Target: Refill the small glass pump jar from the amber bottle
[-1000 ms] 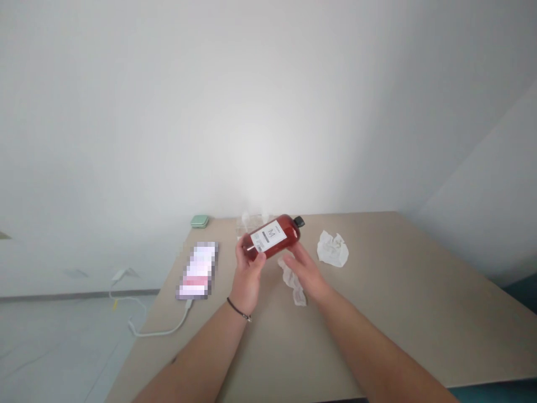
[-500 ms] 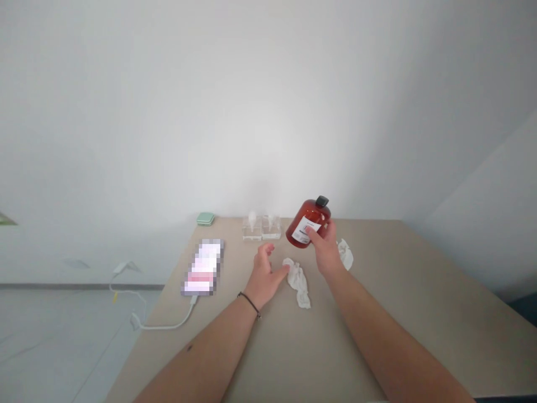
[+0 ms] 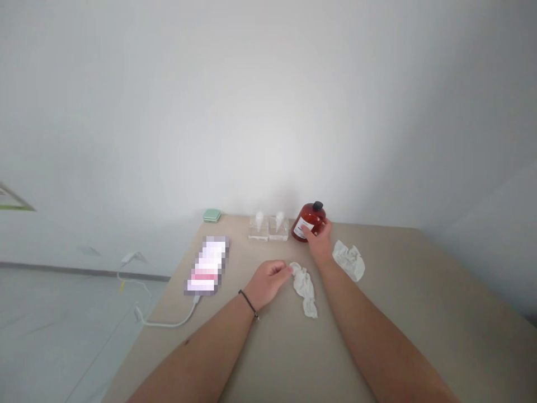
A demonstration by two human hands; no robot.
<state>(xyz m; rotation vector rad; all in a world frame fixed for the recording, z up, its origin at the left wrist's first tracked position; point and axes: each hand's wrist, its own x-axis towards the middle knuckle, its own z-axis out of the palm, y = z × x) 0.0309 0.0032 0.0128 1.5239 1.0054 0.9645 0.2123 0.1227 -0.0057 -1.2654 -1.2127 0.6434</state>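
Observation:
My right hand (image 3: 319, 239) is wrapped round a brown-red bottle (image 3: 309, 215) with a black cap and a white label. The bottle leans slightly, at the back of the table beside the clear containers; whether its base fully rests on the table I cannot tell. My left hand (image 3: 268, 282) has its fingers curled, with thumb and forefinger pinched at the upper end of a crumpled white tissue (image 3: 305, 291). That tissue lies on the table between my forearms. A second crumpled tissue (image 3: 349, 261) lies to the right of my right wrist.
Two clear square containers (image 3: 258, 229) with white tops stand side by side near the wall. A small green case (image 3: 212, 215) sits at the table's back left corner. On the left lies a lit phone (image 3: 207, 266) with a white cable (image 3: 168, 324) running off the table edge.
The bottle has come down and back, more upright, next to the clear containers. My left hand's fingers have closed from a spread pose at the tissue's end. The view has shifted slightly.

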